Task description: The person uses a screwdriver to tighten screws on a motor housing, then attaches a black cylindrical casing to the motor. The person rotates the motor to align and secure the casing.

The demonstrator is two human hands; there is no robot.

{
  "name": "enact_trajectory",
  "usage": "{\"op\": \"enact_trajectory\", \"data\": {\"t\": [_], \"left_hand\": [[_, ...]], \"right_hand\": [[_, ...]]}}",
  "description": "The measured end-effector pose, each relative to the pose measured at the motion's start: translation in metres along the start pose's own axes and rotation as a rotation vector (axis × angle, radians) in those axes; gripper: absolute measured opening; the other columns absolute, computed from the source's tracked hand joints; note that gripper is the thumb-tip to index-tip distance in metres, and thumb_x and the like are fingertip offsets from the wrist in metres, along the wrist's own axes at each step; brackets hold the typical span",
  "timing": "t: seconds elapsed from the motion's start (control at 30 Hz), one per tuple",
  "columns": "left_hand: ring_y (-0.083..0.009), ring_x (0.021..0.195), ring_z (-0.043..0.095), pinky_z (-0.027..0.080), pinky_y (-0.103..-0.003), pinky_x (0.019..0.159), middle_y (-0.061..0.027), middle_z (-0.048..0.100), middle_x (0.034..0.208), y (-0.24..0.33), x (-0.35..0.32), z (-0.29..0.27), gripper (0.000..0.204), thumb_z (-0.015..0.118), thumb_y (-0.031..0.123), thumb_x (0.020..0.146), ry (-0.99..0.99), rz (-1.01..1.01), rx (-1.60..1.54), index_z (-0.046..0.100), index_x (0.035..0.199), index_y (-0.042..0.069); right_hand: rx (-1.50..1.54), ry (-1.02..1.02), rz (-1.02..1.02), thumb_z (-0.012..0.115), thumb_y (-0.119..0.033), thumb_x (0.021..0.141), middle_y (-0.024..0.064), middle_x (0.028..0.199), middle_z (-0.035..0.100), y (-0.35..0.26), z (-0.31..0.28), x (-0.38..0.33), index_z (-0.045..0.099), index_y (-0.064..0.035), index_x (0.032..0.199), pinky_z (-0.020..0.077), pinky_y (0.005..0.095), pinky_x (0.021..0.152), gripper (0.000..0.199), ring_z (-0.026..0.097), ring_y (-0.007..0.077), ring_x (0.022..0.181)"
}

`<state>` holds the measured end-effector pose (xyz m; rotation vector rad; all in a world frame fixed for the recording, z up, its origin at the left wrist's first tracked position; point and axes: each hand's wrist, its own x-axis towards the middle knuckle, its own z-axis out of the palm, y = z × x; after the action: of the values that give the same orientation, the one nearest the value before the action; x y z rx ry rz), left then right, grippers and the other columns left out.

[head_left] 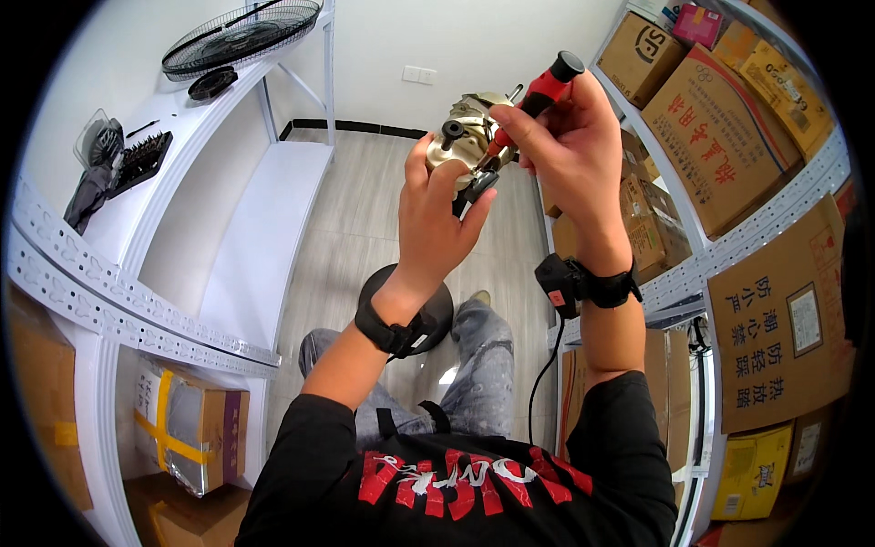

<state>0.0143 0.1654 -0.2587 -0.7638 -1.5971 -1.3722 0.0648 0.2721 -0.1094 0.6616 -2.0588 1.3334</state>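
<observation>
Held up in front of me is a fan motor [467, 146] with a brass-coloured metal housing, a short black knob and a black part at its lower side. My left hand [427, 219] is closed round it from below, thumb by the black part. In my right hand [583, 150] is a red and black screwdriver [545, 89], its handle end pointing up and right. The shaft slants down left to the motor; where the tip sits, I cannot tell exactly. Both wrists wear black straps, the right one with a small box and cable.
A fan grille [241, 41], a black round part [212, 84] and a black case of bits [146, 164] lie on the left white shelf [196, 114]. Cardboard boxes [715, 132] fill the right rack. A round black base [437, 310] stands on the floor by my legs.
</observation>
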Motion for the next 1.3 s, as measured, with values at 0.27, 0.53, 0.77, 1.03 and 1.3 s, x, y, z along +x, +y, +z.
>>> {"op": "enact_trajectory", "data": {"t": [0.27, 0.53, 0.77, 1.03, 1.3], "left_hand": [[-0.0406, 0.103, 0.058, 0.050, -0.045, 0.081, -0.0259, 0.043, 0.136, -0.004, 0.001, 0.000, 0.042, 0.078, 0.019, 0.080, 0.027, 0.008, -0.034, 0.054, 0.113, 0.008], [-0.0393, 0.101, 0.059, 0.050, -0.044, 0.082, -0.0265, 0.043, 0.136, -0.001, -0.001, -0.001, 0.042, 0.078, 0.019, 0.080, 0.008, -0.021, -0.025, 0.054, 0.112, 0.008], [-0.0414, 0.117, 0.053, 0.049, -0.044, 0.090, -0.0242, 0.046, 0.135, 0.005, 0.000, -0.006, 0.043, 0.078, 0.016, 0.080, -0.039, -0.064, -0.039, 0.053, 0.114, 0.007], [-0.0430, 0.120, 0.052, 0.047, -0.045, 0.094, -0.0250, 0.045, 0.135, 0.003, 0.000, -0.008, 0.042, 0.078, 0.018, 0.080, -0.035, -0.076, -0.054, 0.054, 0.113, 0.007], [-0.0429, 0.120, 0.051, 0.047, -0.045, 0.095, -0.0250, 0.044, 0.135, 0.004, -0.001, -0.006, 0.042, 0.079, 0.018, 0.080, -0.029, -0.091, -0.077, 0.055, 0.113, 0.007]], "right_hand": [[0.282, -0.140, 0.083, 0.064, 0.001, 0.092, 0.0089, 0.094, 0.069, -0.004, -0.012, -0.004, 0.058, 0.0021, 0.117, 0.0517, 0.0223, 0.060, 0.026, 0.063, 0.0074, 0.070], [0.130, -0.100, 0.075, 0.067, 0.004, 0.089, 0.0097, 0.088, 0.069, -0.006, -0.015, -0.007, 0.058, 0.0011, 0.101, 0.0527, 0.0224, 0.057, 0.015, 0.063, 0.0090, 0.066], [-0.013, 0.033, 0.044, 0.076, -0.001, 0.084, 0.0017, 0.070, 0.058, 0.000, 0.006, 0.000, 0.052, -0.0030, 0.089, 0.0411, 0.0204, 0.046, 0.025, 0.053, 0.0049, 0.051], [0.274, -0.116, 0.139, 0.059, -0.002, 0.096, 0.0135, 0.094, 0.070, -0.007, -0.016, -0.005, 0.057, 0.0018, 0.110, 0.0542, 0.0244, 0.062, 0.014, 0.065, 0.0107, 0.069], [0.119, -0.011, 0.067, 0.070, 0.001, 0.089, 0.0100, 0.080, 0.069, 0.002, -0.005, -0.007, 0.059, 0.0013, 0.102, 0.0491, 0.0216, 0.052, 0.017, 0.061, 0.0089, 0.058]]}}
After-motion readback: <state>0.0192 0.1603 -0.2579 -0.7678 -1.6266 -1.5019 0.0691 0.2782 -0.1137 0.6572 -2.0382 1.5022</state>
